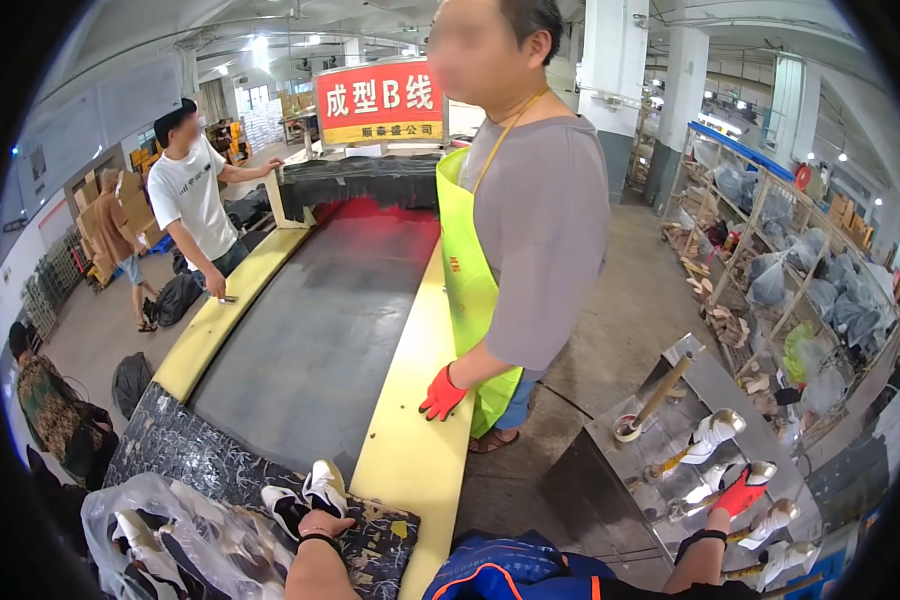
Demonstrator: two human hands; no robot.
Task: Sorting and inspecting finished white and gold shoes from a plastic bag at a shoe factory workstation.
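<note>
A pair of black-and-white shoes (325, 487) sits on the black patterned cover (380, 530) at the near end of the conveyor. My left hand (322, 522), bare with a dark wristband, is at their heel ends; its thumb points right, and its other fingers are mostly hidden against the shoes. Off to the right, my right hand (740, 492) wears a red glove and is closed on a white shoe (761, 471) over a metal table. More white shoes (718, 430) are on stick-like supports along that table, beside a tape roll (627, 428).
The dark conveyor belt (300, 330) runs between yellow side boards (410, 400) toward a red-lit opening. A co-worker in a lime apron (475, 300) stands close by the right board; another person stands left. A plastic bag of shoes (170, 540) lies lower left. Wire racks (770, 240) stand right.
</note>
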